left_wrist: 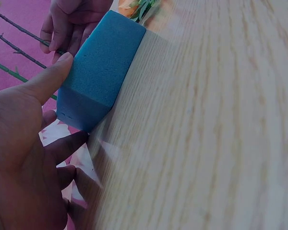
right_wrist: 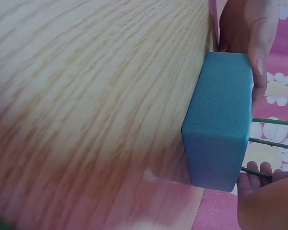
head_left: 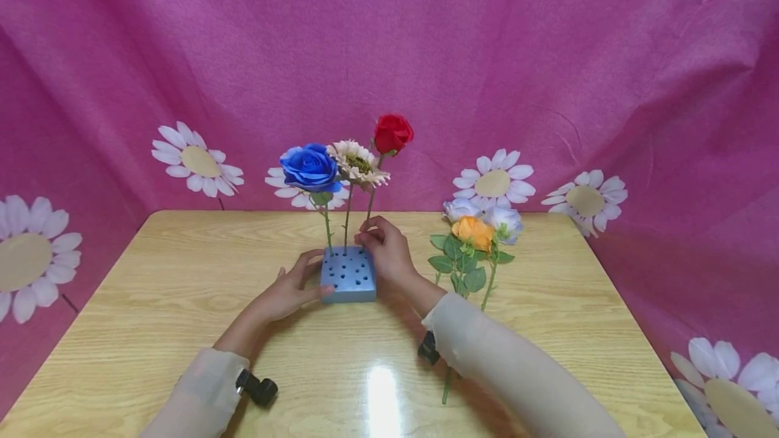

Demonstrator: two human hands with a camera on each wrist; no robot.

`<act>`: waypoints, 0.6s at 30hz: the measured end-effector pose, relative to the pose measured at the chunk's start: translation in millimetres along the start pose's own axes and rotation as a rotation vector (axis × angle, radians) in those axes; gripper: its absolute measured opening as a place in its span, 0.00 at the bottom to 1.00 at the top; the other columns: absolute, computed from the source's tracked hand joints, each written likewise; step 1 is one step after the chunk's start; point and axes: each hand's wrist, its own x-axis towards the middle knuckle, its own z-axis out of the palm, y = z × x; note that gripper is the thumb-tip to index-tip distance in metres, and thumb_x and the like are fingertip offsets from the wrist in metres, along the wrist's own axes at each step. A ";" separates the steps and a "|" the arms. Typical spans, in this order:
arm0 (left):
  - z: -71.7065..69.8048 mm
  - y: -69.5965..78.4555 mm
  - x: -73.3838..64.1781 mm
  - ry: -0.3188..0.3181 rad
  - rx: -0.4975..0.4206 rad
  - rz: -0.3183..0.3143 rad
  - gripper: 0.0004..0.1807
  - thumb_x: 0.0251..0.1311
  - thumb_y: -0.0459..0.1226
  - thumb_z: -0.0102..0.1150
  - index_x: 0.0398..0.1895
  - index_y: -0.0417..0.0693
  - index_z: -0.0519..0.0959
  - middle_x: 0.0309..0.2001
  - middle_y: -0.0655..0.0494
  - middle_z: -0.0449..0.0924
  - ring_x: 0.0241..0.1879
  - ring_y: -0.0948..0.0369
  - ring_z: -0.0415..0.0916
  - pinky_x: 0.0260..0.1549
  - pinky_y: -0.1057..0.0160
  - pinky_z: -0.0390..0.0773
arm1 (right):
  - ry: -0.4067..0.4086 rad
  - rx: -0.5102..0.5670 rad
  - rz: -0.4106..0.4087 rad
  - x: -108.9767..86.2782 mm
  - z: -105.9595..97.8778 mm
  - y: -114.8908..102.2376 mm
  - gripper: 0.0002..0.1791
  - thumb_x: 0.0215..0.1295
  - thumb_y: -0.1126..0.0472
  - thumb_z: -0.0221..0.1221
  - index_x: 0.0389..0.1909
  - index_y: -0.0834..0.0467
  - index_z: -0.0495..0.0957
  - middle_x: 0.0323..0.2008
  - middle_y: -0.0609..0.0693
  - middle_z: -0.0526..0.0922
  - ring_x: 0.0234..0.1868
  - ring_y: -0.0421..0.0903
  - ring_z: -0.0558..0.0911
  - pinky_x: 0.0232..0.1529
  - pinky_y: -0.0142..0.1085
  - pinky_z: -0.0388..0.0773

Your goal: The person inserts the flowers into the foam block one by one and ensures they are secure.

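Observation:
A blue foam block (head_left: pixel 348 276) with several holes in its top sits on the table. My left hand (head_left: pixel 296 293) grips its left side, thumb on the near top corner and fingers around the far side. At the block's back right, my right hand (head_left: pixel 391 253) pinches the stem of a red rose (head_left: pixel 393 134) low down, close over the foam. A blue rose (head_left: pixel 310 167) stands upright at the back left, its stem in the block. Between the two roses rises a cream daisy-like flower (head_left: pixel 359 165), also set in the foam. In the right wrist view three stems come out of the block (right_wrist: pixel 218 96).
To the right on the wooden table (head_left: pixel 152 289) lie an orange rose (head_left: pixel 473 233) and pale lilac flowers (head_left: pixel 504 220) with green leaves, their stems running under my right forearm. A magenta cloth (head_left: pixel 389 39) with printed daisies hangs behind the table.

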 end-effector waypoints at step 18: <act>0.1 0.6 0.2 -0.001 -0.009 -0.004 0.47 0.69 0.56 0.62 0.81 0.53 0.48 0.80 0.38 0.53 0.82 0.43 0.43 0.71 0.31 0.17 | -0.009 0.014 -0.012 0.3 -1.2 3.9 0.04 0.74 0.68 0.59 0.46 0.63 0.79 0.41 0.59 0.90 0.48 0.53 0.89 0.54 0.43 0.84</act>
